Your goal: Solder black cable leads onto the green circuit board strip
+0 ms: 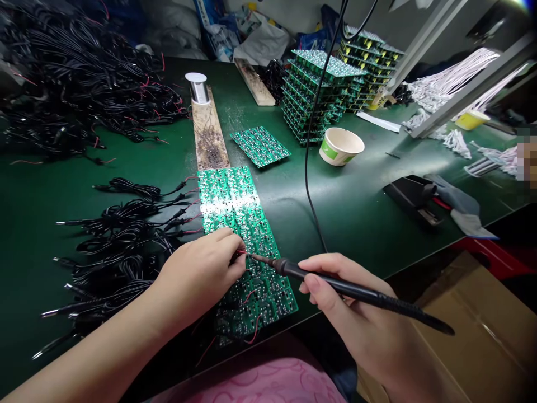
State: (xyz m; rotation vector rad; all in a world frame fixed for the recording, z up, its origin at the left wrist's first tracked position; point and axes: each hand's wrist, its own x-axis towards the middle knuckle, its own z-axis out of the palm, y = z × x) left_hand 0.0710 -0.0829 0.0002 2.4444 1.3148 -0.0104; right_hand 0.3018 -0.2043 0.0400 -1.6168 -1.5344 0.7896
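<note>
My right hand is closed around a black soldering iron, its tip pointing left onto the green circuit board panel. Pinched in the fingers of my left hand is a red wire, its end at the iron's tip over the board. Black cables lie in coiled bundles left of the panel, several with red wires reaching its left edge. More red wires curl over the panel's near end. My left hand hides part of the board and some cables.
A solder spool stands on a stained wooden board behind the panel. Farther right are a loose circuit panel, stacked panels, a paper bowl and a black stand. The iron's cord hangs across the table. Cables heap back left.
</note>
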